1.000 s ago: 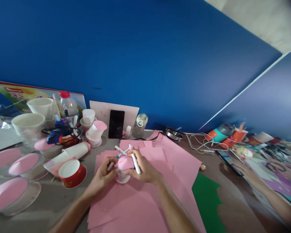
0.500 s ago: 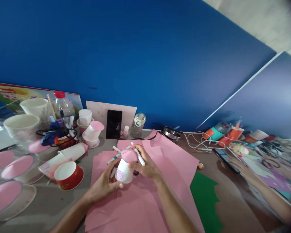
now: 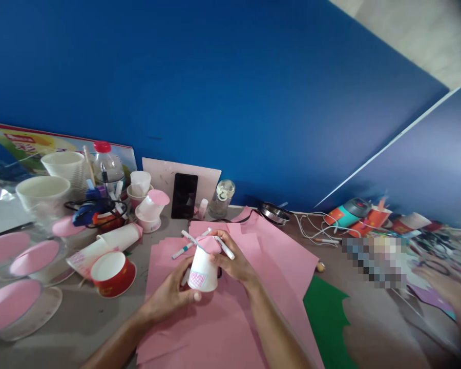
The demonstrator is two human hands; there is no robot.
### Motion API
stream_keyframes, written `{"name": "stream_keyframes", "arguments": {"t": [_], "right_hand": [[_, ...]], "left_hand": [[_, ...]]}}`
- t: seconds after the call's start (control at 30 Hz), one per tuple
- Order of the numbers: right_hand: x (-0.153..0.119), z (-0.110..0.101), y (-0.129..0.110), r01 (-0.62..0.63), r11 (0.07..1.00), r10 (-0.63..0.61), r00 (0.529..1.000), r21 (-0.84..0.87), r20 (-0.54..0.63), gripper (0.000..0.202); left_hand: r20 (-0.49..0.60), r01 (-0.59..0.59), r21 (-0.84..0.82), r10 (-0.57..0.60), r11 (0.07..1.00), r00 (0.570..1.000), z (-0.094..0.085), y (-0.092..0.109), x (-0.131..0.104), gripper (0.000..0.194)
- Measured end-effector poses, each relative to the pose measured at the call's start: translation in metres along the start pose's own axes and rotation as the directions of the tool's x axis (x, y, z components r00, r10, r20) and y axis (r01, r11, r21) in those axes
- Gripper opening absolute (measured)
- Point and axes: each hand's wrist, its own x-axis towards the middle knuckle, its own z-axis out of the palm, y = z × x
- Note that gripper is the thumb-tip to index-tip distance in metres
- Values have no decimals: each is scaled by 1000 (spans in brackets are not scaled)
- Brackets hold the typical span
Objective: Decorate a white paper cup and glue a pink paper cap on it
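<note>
Mostly white cup (image 3: 207, 270), pink top (image 3: 207, 246), magenta lattice patch (image 3: 197, 280) low down, left hand (image 3: 171, 293) and right hand (image 3: 233, 261) clasped on it

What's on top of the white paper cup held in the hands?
A pink paper cap sits on the white paper cup, partly covered by the right hand. The cup's end beneath the cap is hidden.

From here: white cup (image 3: 205, 264) looks smooth matt paper, pink sheets (image 3: 215, 330) matt paper too. Red tub (image 3: 125, 283), near left: glossy coated card. Phone (image 3: 184, 196), far: glossy screen. Bottle (image 3: 106, 166), far left: clear shiny plastic.
</note>
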Motion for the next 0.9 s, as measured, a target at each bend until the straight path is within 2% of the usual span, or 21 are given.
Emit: {"name": "stream_keyframes", "arguments": {"t": [0.2,0.37,0.5,0.7,0.9], "right_hand": [[0,-1,2,-8,1000,8,1000,-14,22,66],[0,-6,-2,10,997,-6,999,-73,52,67],[-2,-9,-6,0,994,8,997,-111,71,74],[-6,-6,-17,81,992,-69,989,-93,127,77],[-6,-4,-20,35,996,-22,988,-81,154,71]], "left_hand": [[-60,20,54,-16,998,998,4,3,0,70],[-135,-11,114,26,993,991,5,5,0,68],[-151,-4,139,25,990,988,5,4,-1,67],[-141,-5,210,36,978,989,3,-5,-3,66],[-172,-20,260,67,965,983,4,-3,-4,66]]}}
